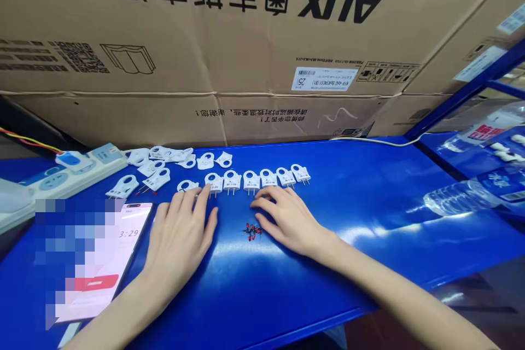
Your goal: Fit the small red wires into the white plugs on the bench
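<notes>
My left hand (176, 229) lies palm down on the blue tabletop, its fingers stretched and apart. The fingertips reach a white plug half with a ring handle (214, 181), and partly hide another white plug half (187, 185). My right hand (293, 221) rests with curved, separated fingers; nothing shows in it. Beside its thumb lies a small heap of red-tipped parts with dark leads (252, 231). A row of white ring-handled plug pieces, prongs toward me, runs behind both hands, ending at a plug piece (301, 173) on the right.
Loose white plug pieces (164, 156) are piled at the back left. Near them, red-tipped leads show at one plug piece (156, 180). A power strip (61, 178) and a phone (110, 257) lie left. A cardboard box (246, 54) stands behind; a water bottle (463, 197) lies right.
</notes>
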A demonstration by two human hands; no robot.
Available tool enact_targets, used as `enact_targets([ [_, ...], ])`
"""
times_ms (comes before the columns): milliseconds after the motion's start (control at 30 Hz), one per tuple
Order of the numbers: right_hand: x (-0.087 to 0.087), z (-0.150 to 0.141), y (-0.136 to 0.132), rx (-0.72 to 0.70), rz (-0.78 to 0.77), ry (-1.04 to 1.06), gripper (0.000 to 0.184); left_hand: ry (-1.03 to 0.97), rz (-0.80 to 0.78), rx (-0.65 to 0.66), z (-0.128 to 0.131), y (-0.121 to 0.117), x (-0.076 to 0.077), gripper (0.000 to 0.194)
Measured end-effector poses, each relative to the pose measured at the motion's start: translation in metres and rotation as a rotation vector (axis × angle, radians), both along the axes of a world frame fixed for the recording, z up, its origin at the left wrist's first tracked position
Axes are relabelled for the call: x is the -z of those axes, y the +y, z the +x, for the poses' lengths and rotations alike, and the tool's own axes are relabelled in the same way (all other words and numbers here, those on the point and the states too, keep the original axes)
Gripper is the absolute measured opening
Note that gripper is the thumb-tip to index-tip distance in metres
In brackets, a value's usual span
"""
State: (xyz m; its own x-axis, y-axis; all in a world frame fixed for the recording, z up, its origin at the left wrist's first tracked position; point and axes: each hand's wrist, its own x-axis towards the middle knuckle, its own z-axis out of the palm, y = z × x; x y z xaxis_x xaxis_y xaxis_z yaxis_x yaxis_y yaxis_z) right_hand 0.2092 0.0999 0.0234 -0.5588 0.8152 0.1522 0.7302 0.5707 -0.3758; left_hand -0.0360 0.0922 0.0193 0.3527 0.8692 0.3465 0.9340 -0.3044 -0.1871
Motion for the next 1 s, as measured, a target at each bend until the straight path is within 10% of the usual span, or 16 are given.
enact_targets([
  [733,-0.001,0.001,0.001,0.0,0.007,0.038,0.021,0.204,0.099,-0.098,-0.022,0.007,-0.014,0.029],
  [1000,-0.006,-0.004,-0.003,0.094,-0.175,0.434,0.026,-0.042,0.247,0.279,0.003,-0.006,-0.014,0.019],
])
